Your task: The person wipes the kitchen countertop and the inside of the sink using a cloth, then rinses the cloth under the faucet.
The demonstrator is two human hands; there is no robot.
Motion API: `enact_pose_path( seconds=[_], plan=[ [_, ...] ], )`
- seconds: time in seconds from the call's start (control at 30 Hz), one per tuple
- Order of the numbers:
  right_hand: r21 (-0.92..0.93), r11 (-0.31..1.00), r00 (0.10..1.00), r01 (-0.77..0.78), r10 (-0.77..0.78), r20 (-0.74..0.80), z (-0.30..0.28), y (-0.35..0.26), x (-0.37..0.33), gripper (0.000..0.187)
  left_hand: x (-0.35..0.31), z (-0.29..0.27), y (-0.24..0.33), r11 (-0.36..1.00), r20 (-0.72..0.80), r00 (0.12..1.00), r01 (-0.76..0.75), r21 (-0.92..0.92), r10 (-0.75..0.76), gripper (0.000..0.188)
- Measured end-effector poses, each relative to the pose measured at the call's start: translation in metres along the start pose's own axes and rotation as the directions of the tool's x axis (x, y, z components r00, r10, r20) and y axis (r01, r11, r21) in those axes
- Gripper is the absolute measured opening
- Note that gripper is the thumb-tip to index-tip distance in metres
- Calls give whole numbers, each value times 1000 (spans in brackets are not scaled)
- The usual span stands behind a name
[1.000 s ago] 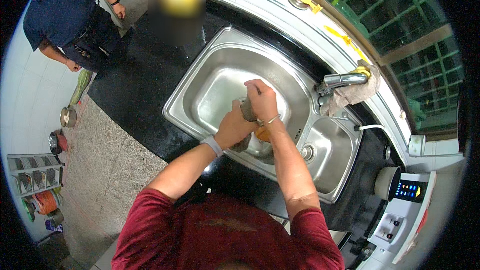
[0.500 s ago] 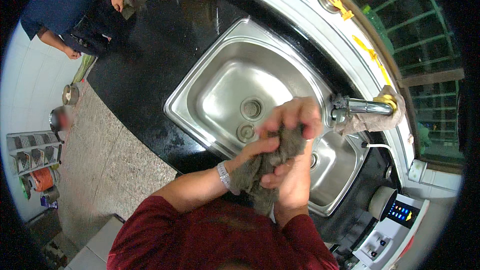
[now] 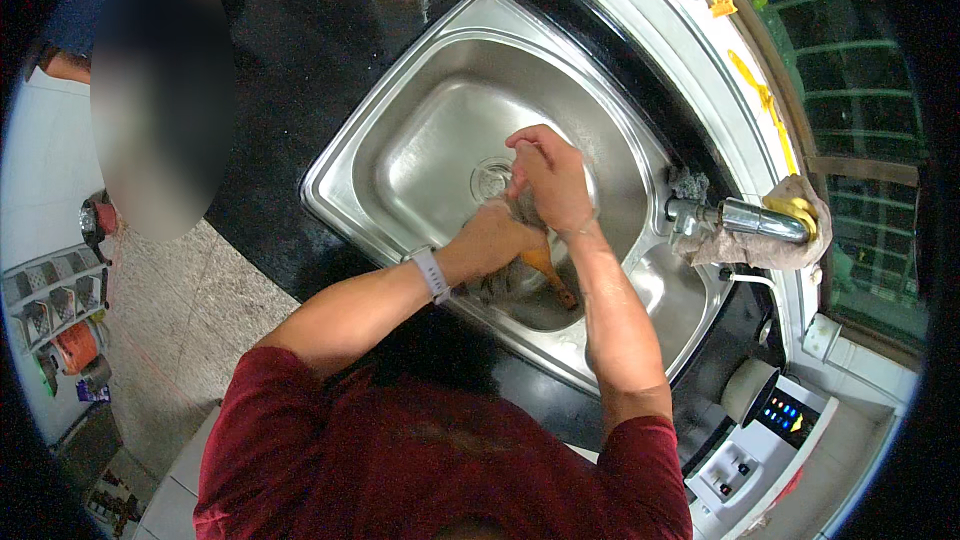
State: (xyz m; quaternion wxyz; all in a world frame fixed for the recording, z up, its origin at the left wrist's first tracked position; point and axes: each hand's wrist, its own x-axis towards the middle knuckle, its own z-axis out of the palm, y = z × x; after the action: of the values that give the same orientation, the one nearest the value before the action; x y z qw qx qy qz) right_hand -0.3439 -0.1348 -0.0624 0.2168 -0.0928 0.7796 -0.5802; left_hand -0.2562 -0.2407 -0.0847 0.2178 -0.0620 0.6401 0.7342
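Note:
Both my hands are close together over the near part of the large basin of the steel sink. My right hand is bent over at the top, its fingers curled to the left. My left hand, with a pale watch on the wrist, is closed just below it. A bit of grey-brown cloth shows between them; most of it is hidden by the hands. Beneath, an orange-brown handle with a hole at its end sticks out in the basin. Its other end is covered by my left hand.
A chrome faucet wrapped in a rag stands on the right, beside the smaller basin. Black counter surrounds the sink. At right are a pot and a white appliance. Another person stands far left.
Both hands have moved forward, away from my body and lower over the basin. The cloth, spread between them before, is now mostly hidden. The orange-brown handle has come into sight.

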Motion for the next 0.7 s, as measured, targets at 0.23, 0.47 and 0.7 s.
enact_pose_path(
  seconds=[0.23,0.47,0.7],
  plan=[
    [-108,989,983,-103,84,-163,17,79,18,22,29,0,-68,967,-318,945,7,256,77,41],
    [823,542,932,-170,-182,313,-23,19,-43,105,-18,-1,2,614,554,813,532,-583,-178,39],
    [885,463,940,60,-324,105,-24,-39,-64,22,-40,11,42,611,727,670,514,-603,154,45]
  ],
)
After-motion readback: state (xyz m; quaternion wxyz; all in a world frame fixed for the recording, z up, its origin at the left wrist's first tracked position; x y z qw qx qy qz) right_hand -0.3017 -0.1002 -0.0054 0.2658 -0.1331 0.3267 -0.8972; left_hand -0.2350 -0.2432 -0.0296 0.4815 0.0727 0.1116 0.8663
